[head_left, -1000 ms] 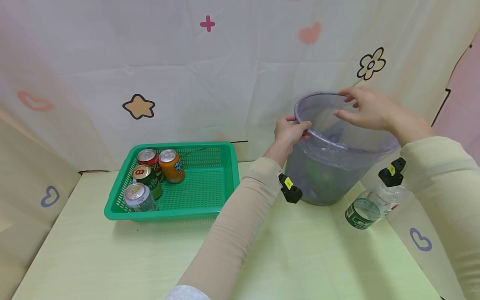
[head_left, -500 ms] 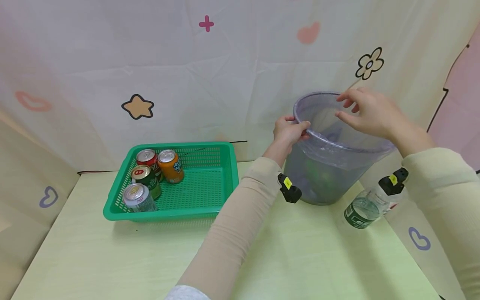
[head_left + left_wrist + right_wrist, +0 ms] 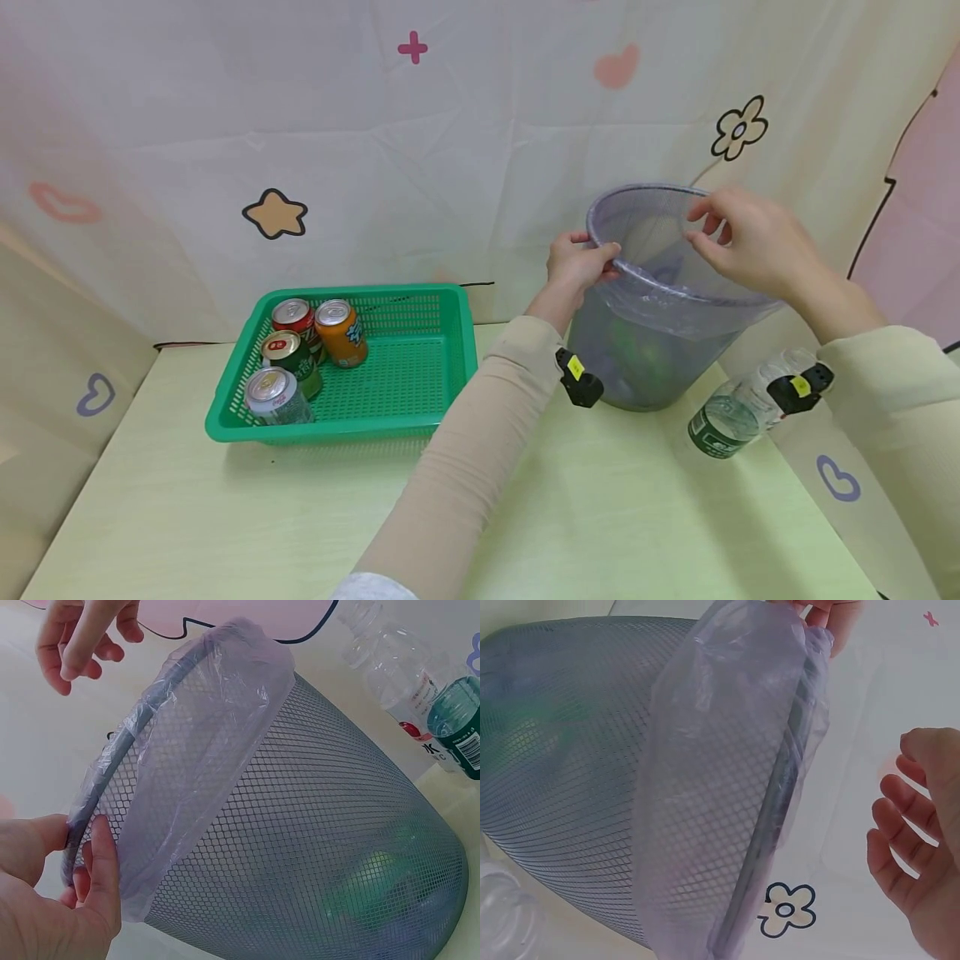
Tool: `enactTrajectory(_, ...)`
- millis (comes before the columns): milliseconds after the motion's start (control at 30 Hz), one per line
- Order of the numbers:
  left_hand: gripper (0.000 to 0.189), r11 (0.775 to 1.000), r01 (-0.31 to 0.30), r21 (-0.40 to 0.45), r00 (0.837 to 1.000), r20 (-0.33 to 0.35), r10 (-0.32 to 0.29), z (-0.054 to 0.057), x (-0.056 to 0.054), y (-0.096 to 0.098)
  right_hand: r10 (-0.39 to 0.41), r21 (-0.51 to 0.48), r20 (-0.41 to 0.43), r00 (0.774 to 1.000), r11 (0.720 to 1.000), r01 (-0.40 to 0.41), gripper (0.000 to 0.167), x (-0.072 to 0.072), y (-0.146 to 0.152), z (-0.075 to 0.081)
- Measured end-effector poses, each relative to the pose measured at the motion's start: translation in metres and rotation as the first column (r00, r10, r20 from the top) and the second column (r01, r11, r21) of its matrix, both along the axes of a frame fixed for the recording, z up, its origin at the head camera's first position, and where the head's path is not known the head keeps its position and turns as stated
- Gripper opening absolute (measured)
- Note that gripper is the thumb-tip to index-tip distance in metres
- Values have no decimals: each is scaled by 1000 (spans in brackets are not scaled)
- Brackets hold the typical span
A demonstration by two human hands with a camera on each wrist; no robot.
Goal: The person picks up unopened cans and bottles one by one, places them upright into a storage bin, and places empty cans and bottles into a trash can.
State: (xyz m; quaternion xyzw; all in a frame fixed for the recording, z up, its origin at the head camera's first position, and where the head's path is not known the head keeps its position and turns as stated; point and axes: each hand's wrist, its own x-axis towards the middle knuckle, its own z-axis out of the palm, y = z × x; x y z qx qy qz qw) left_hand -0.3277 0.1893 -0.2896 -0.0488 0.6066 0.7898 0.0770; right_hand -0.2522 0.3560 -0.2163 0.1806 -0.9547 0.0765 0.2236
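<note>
A grey mesh wastebasket (image 3: 622, 354) stands on the table at the right, lined with a thin translucent purplish bin bag (image 3: 199, 761) folded over its rim. My left hand (image 3: 573, 271) pinches the near left part of the rim and the bag between thumb and fingers. Over the right side of the opening hovers my right hand (image 3: 761, 242), its fingers loosely bent with nothing between them. In the right wrist view its fingers (image 3: 904, 836) are apart from the rim. Something green and blue shows dimly through the mesh at the basket's bottom.
To the left sits a green plastic basket (image 3: 390, 429) holding several drink cans, among them an orange can (image 3: 343, 335). Clear plastic bottles (image 3: 723, 425) stand right of the wastebasket, below my right wrist. A patterned curtain (image 3: 375, 167) hangs behind the table (image 3: 600, 508).
My right hand has shifted slightly right and down over the opening, its fingers bending a little more. The left hand keeps its hold on the rim.
</note>
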Motion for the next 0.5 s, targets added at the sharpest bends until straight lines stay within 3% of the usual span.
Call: enactTrajectory(500,30,1000,-2,17,1000,1,2,1,1,-1,-21,-41,-29,999,999,20,22,30,7,-4)
